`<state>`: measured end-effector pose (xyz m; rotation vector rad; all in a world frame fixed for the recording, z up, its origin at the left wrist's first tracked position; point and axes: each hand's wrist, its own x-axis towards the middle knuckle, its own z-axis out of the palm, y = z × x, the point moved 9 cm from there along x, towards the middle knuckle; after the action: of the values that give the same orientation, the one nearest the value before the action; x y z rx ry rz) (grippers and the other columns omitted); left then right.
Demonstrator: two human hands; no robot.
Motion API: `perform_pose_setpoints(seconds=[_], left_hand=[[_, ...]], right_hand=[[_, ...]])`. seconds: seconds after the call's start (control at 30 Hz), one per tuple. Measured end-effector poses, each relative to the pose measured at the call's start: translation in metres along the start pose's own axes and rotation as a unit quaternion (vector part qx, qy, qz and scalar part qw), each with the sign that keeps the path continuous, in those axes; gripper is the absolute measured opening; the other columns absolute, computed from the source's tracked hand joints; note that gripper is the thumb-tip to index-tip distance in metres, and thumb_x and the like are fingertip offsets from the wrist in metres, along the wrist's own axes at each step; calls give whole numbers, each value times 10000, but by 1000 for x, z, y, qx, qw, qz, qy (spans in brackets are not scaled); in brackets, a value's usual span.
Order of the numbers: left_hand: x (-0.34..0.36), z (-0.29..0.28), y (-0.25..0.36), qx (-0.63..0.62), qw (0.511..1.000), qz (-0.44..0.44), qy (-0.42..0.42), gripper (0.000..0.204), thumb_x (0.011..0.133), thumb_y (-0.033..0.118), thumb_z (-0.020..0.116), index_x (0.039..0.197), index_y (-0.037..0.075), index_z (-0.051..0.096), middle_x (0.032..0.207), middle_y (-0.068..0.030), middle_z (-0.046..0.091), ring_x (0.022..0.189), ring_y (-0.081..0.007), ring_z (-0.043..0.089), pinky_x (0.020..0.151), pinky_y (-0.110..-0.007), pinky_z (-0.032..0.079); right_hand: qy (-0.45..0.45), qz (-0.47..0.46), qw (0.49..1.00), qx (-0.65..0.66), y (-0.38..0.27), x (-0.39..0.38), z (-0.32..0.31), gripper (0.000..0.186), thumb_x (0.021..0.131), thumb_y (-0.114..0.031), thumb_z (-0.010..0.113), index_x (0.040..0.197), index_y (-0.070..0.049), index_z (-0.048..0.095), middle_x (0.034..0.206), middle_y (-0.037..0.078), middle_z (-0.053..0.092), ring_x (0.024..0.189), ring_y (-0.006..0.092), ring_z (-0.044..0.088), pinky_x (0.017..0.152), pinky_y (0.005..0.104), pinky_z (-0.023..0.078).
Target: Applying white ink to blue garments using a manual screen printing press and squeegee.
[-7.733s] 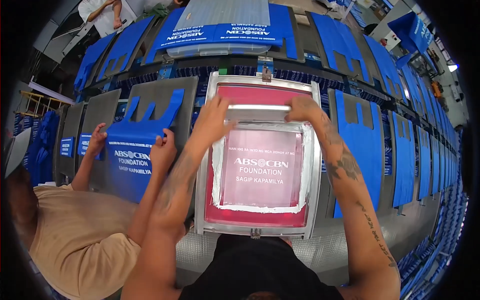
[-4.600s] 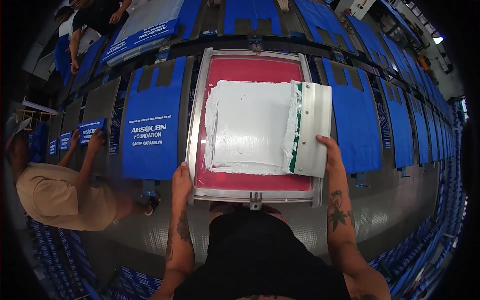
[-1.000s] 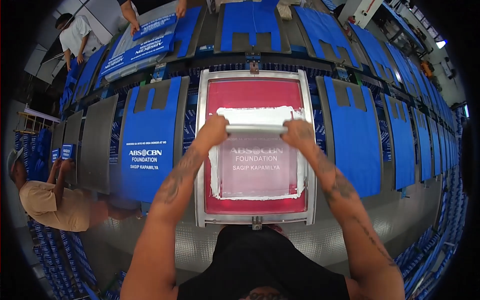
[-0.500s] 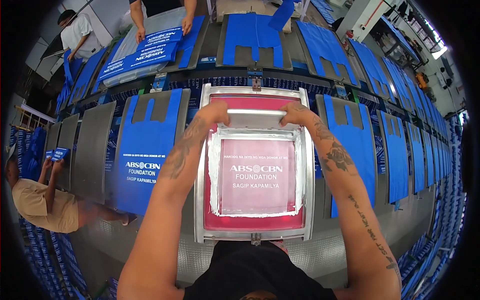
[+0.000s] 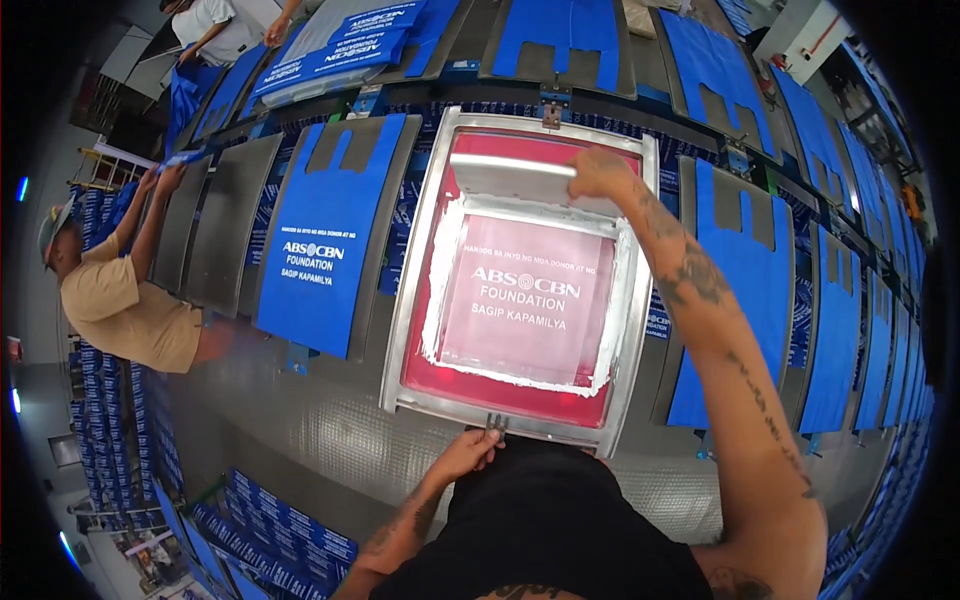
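Note:
A screen printing frame (image 5: pixel 397 365) with a metal border lies in front of me. Its mesh is magenta at the edges and pale pink in the middle, where white lettering shows inside a band of white ink. Across the far part of the mesh rests a wide metal squeegee (image 5: pixel 510 180), tilted. My right hand (image 5: pixel 600 178) is closed around its right end. My left hand (image 5: pixel 468 453) is at the frame's near edge, its fingers pinched on a small metal bracket (image 5: pixel 496 427) there. The squeegee's left end is free of any hand.
Printed blue bag (image 5: pixel 325 220) lies on a grey board to the left; a plain blue bag (image 5: pixel 740 270) lies to the right. More boards with bags form a far row. One person (image 5: pixel 140 300) stands at left, another (image 5: pixel 205 30) at far left. A hinge (image 5: pixel 551 108) sits behind the frame.
My left hand has let go of the squeegee and come down to the bracket at the near edge. My right hand stays on the squeegee. The view has turned and shifted.

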<state>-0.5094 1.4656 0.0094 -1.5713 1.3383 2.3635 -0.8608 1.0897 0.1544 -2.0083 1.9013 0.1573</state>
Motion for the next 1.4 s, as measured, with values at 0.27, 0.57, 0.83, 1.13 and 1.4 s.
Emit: perform_pose_setpoints(seconds=[0.27, 0.57, 0.83, 1.13, 1.4], left_hand=[[-34, -8, 14, 93, 958, 67, 263, 535, 927, 493, 555, 749, 1, 667, 632, -70, 622, 593, -136, 555, 564, -301, 426], [-73, 13, 67, -65, 970, 121, 201, 429, 960, 400, 560, 800, 15, 661, 617, 13, 566, 531, -32, 454, 468, -225, 337], [-33, 10, 6, -115, 973, 137, 143, 423, 962, 412, 549, 890, 16, 678, 694, 0, 629, 572, -48, 513, 520, -219, 419], [-14, 0, 19, 43, 978, 193, 69, 575, 958, 509, 481, 801, -1, 694, 771, -117, 691, 712, -197, 635, 680, -331, 476], [-27, -5, 40, 208, 967, 143, 22, 579, 963, 481, 459, 724, -2, 671, 776, -198, 672, 769, -336, 664, 701, -413, 498]], right_hand=[[-48, -32, 995, 84, -33, 13, -10, 788, 575, -326, 755, 1280, -29, 567, 1224, 202, 609, 1117, 326, 595, 952, 369, 466], [25, -54, 996, 73, -16, 18, -32, 588, 594, -335, 745, 1111, -63, 679, 1033, 164, 686, 978, 300, 640, 859, 368, 477], [52, -79, 992, 82, -42, -18, 5, 516, 629, -284, 735, 1087, -55, 669, 971, 196, 682, 936, 341, 643, 845, 388, 482], [109, -52, 992, 39, -134, -168, 70, 307, 727, -82, 587, 1026, -92, 657, 986, 85, 660, 945, 300, 614, 853, 406, 505], [167, -35, 985, 4, -231, -310, 114, 418, 621, -89, 693, 1029, -109, 607, 918, 32, 608, 853, 243, 576, 726, 385, 465]])
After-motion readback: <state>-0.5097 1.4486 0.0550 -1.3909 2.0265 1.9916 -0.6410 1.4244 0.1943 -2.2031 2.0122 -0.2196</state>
